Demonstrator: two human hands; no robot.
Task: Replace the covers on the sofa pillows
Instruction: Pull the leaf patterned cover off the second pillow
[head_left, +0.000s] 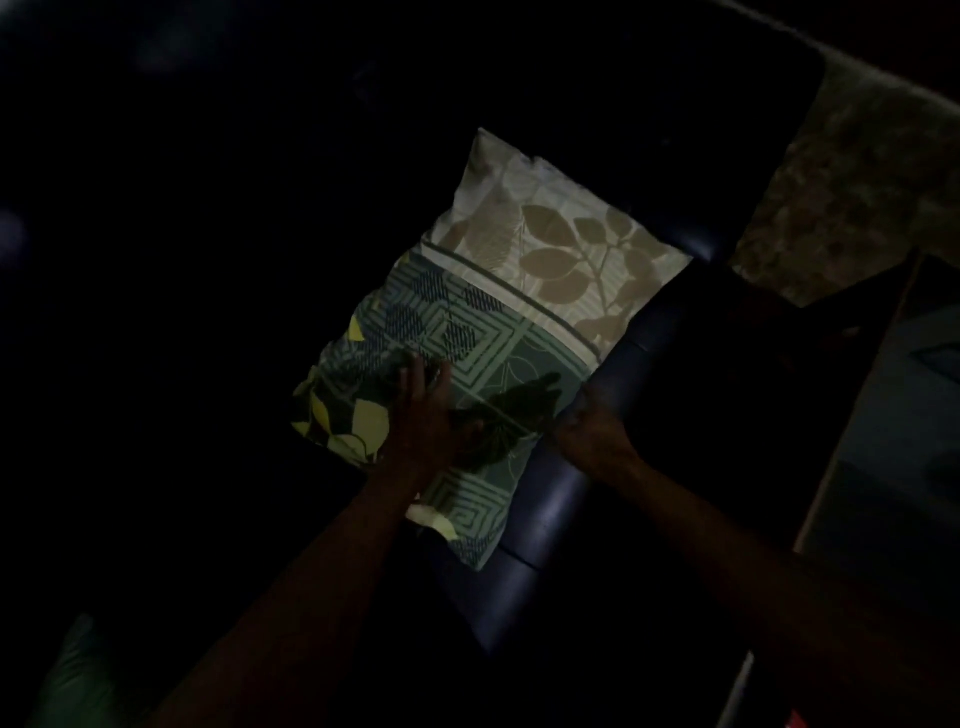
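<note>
A pillow (498, 306) lies on the dark sofa (550, 514) in dim light. Its cover is cream with tan leaves at the far end and green with a line pattern and yellow leaves at the near end. My left hand (423, 415) rests flat on the green part, fingers straight and pointing away from me. My right hand (592, 415) is at the pillow's right edge, near the sofa's front. It is too dark to see whether its fingers hold the fabric.
The sofa's front edge runs diagonally under the pillow. A mottled rug or floor (852, 192) shows at the upper right. A pale object (898, 415) stands at the right. Something green (83, 670) sits at the lower left.
</note>
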